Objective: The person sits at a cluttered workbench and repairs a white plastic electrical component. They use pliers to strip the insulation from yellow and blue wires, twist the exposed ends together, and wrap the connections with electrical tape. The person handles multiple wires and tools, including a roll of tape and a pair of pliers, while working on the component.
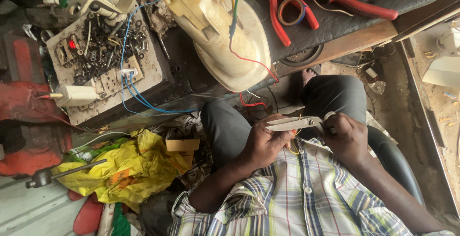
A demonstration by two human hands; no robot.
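scissors (294,123) with silver blades lie level between both hands, over the person's lap and above the grey trousers (330,97). right hand (347,138) is closed round the handle end, fingers curled tight. left hand (266,142) is half closed beside the blades, thumb and fingertips pinching a thin yellow wire (293,146) that loops just under the scissors; whether the blades touch the wire i cannot tell. a plaid shirt (297,202) fills the lower part of the view. on the workbench (335,30) ahead, a cream plastic housing (230,34) hangs over its near edge, trailing red and green wires. red-handled pliers (287,13) lie further back. toward the bench's left end sits a board of dark small parts (103,44). a yellow bag (129,169) lies on the floor.
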